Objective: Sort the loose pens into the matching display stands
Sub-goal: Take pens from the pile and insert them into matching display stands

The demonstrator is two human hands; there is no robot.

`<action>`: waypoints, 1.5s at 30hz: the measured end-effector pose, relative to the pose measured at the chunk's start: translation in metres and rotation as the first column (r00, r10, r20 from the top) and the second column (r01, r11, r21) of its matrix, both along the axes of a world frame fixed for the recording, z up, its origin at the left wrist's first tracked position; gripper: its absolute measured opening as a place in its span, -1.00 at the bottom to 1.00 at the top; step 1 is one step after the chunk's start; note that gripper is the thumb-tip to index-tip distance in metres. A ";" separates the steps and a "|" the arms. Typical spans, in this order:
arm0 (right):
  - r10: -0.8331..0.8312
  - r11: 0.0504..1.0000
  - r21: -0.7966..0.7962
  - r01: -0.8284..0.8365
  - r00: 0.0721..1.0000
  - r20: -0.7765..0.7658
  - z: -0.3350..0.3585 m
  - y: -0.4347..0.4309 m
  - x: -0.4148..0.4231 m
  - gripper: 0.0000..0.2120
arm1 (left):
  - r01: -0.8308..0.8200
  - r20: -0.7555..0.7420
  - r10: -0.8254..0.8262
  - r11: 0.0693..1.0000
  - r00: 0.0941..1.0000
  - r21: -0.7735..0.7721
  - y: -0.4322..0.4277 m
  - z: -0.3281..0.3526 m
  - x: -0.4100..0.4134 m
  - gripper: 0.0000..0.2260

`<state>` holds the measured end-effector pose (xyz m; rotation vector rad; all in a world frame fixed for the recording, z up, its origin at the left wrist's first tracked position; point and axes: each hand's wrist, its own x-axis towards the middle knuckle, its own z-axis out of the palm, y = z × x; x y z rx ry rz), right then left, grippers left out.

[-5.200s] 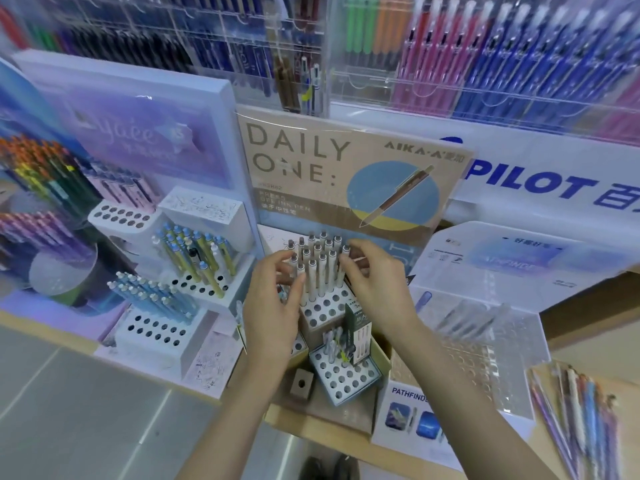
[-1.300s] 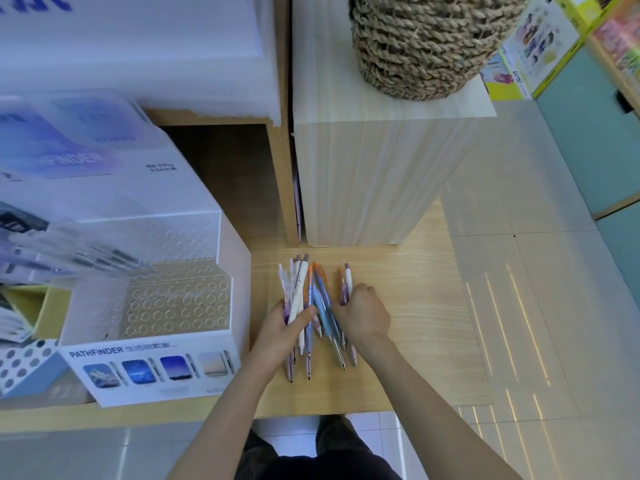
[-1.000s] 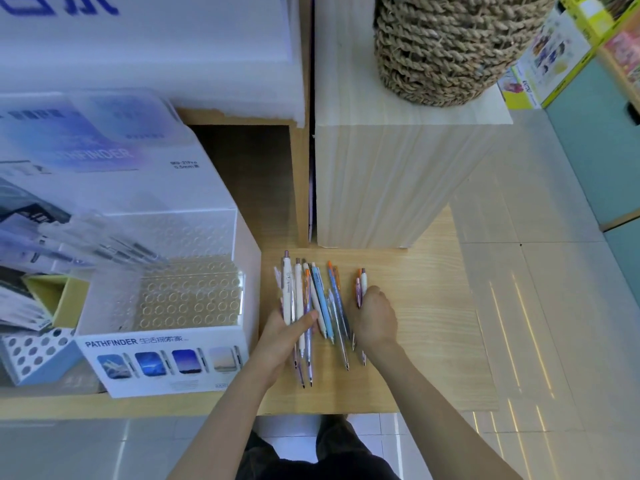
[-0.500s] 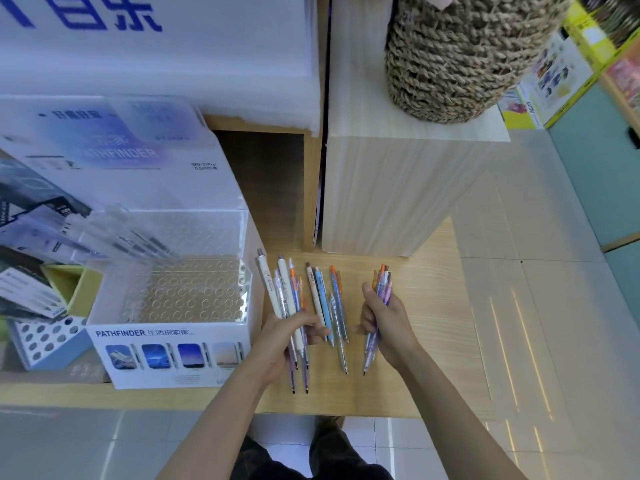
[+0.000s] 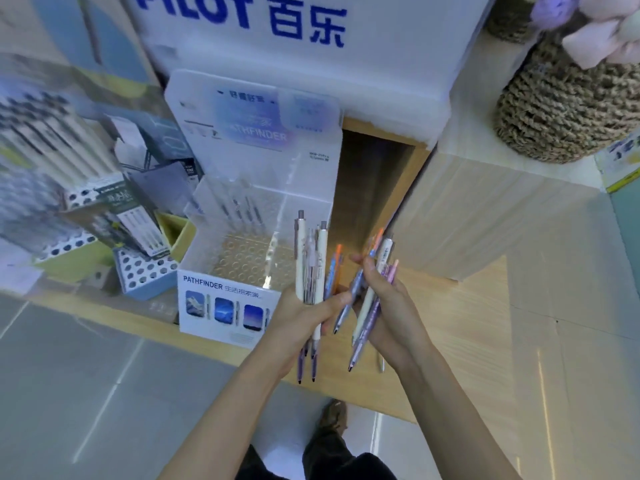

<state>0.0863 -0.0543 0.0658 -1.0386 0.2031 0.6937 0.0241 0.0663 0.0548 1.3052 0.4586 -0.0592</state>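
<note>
Setting: pale wooden shop counter (image 5: 460, 317) above a grey tiled floor (image 5: 69, 375). A white block sign with blue lettering (image 5: 294, 46) stands at the back, and a brown woven basket (image 5: 568, 109) sits on a pale wooden box (image 5: 485, 209) to the right.
Stands: a clear acrylic stand with a grid of round holes and a white "PATHFINDER" front card (image 5: 242, 265) is just left of the hands. Its front holes look vacant and a few pens lean at its back. Further left is a small blue-and-white perforated stand (image 5: 145, 271), blurred.
Left hand (image 5: 301, 320): fingers and thumb are curled round a bundle of cream-white pens with grey clickers (image 5: 309, 265), tips down, held beside the acrylic stand.
Right hand (image 5: 391, 306): closed round a splayed fan of mixed pens in lilac, blue and white (image 5: 369, 306), lifted off the counter.
Between the hands: an orange-topped pen (image 5: 336, 261); I cannot tell which hand holds it.
Stage: probably grouping by type in the air, with neither bundle slotted yet.
Risk, slipping: the right-hand fan is crossed and loosely spread. Passing one pen across could let others slide out, and so near the counter edge a dropped pen would likely reach the floor.
Risk, mismatch: several barrels are similarly pale, so a pen judged by colour alone could land in the wrong stand.
Risk, knocking: lowering a full fist into the acrylic stand could catch its thin clear wall or topple the pens leaning at the back. Feeding pens in one at a time would avoid that.
</note>
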 end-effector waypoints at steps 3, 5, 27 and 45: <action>0.023 0.998 -0.065 -0.018 0.997 0.071 0.012 0.034 -0.015 -0.79 | -0.092 -0.011 0.092 0.995 0.996 0.025 0.027 0.010 -0.017 -0.95; 0.034 0.995 -0.102 -0.021 0.991 0.127 0.017 0.057 -0.026 -0.76 | -0.118 -0.009 0.119 0.992 0.993 0.049 0.050 0.017 -0.030 -0.95; 0.237 0.958 -0.253 -0.133 0.866 0.441 0.058 0.332 -0.137 -0.82 | -0.337 0.032 0.336 0.929 0.941 0.150 0.333 0.038 -0.180 -0.73; 0.321 0.946 -0.220 -0.240 0.805 0.499 0.070 0.577 -0.143 -0.86 | -0.598 0.131 0.583 0.783 0.802 0.173 0.557 0.060 -0.239 -0.84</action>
